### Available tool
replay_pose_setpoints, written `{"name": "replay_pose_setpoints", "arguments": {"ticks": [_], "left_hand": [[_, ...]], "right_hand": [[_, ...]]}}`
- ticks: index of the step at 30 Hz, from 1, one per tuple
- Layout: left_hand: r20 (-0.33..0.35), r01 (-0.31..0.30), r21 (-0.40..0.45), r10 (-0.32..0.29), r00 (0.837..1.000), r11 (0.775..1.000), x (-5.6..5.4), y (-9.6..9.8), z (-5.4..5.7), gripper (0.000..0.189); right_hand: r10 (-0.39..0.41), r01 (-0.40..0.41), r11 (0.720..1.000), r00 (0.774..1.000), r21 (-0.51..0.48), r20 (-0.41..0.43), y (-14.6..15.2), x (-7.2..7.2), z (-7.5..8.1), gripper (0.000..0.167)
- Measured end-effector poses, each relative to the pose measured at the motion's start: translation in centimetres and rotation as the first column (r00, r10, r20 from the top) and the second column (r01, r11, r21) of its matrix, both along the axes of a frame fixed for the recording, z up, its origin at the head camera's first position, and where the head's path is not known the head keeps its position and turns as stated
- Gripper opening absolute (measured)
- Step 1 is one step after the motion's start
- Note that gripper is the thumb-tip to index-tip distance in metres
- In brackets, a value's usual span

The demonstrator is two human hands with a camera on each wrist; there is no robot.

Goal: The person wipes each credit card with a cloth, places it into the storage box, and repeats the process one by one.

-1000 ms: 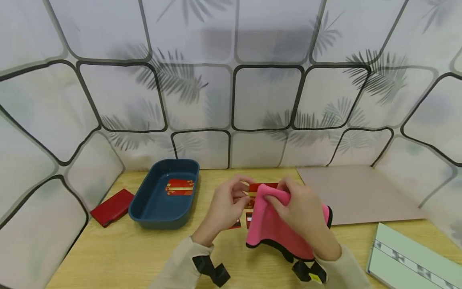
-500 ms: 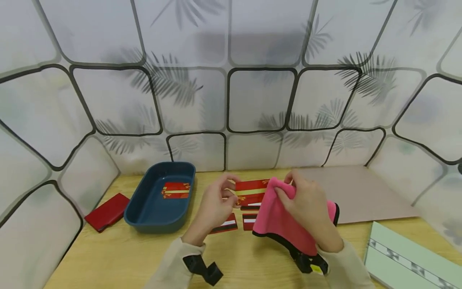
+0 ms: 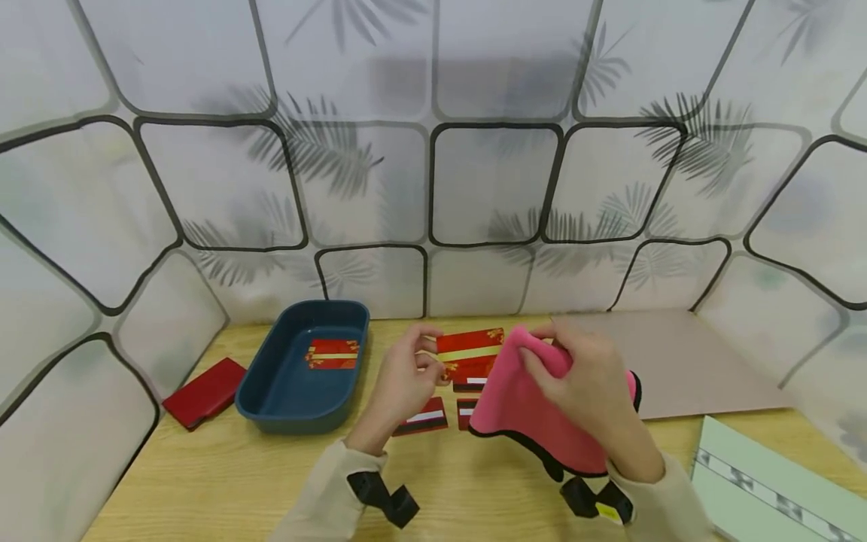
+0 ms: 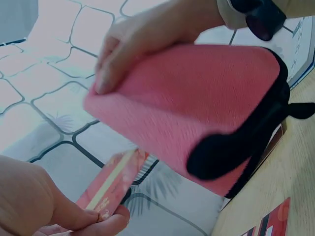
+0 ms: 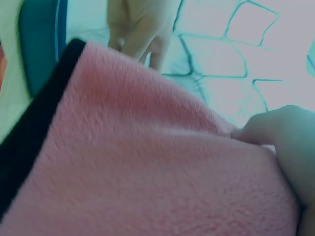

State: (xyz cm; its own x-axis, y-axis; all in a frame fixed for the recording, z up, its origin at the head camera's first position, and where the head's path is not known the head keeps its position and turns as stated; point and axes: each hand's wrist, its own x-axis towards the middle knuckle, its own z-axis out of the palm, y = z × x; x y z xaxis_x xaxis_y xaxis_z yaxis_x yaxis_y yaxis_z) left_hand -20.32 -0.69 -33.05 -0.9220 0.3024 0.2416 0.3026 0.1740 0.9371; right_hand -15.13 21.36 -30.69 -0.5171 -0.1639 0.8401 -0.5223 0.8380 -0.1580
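My left hand (image 3: 404, 374) pinches one end of a red card (image 3: 467, 346) with a gold stripe, holding it above the table. In the left wrist view the card (image 4: 110, 184) slants up from between thumb and fingers. With my right hand (image 3: 589, 384) I grip a pink fleecy cloth (image 3: 542, 421) with black edging, bunched at its top corner and hanging down beside the card. The cloth (image 5: 123, 147) fills most of the right wrist view. On the table below lie several red cards (image 3: 423, 418) with black and white stripes, partly covered by the left hand and the cloth.
A blue tray (image 3: 257, 403) at the left holds another red and gold card (image 3: 332, 354). Beside it lies a dark red wallet-like case (image 3: 205, 393). A grey-beige mat (image 3: 684, 369) is at the back right, with a pale green box or book (image 3: 772, 474) nearer.
My right hand and the cloth have shifted right, away from the held card, so more of its red and gold face shows. The left hand keeps its pinch on the card.
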Motion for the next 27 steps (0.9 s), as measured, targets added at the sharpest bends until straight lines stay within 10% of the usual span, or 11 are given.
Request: {"name": "replay_pose_setpoints", "arguments": {"ticks": [5,18,27], "left_hand": [[0.025,0.011,0.022,-0.012,1.000,1.000,0.0,0.0,0.0,0.042],[0.032,-0.027,-0.043,0.028,0.999,0.999,-1.0,0.2,-1.0,0.041],[-0.067,0.117,-0.078,-0.122,0.990,0.990,-0.3,1.1,-1.6,0.039]], "right_hand": [[0.119,-0.119,0.993,0.993,0.015,0.006,-0.7,0.7,0.6,0.023],[0.108,-0.112,0.992,0.992,0.055,0.072,-0.3,1.0,0.4,0.026],[0.136,-0.176,0.971,0.964,0.165,0.228,-2.0,0.0,-1.4,0.025]]}}
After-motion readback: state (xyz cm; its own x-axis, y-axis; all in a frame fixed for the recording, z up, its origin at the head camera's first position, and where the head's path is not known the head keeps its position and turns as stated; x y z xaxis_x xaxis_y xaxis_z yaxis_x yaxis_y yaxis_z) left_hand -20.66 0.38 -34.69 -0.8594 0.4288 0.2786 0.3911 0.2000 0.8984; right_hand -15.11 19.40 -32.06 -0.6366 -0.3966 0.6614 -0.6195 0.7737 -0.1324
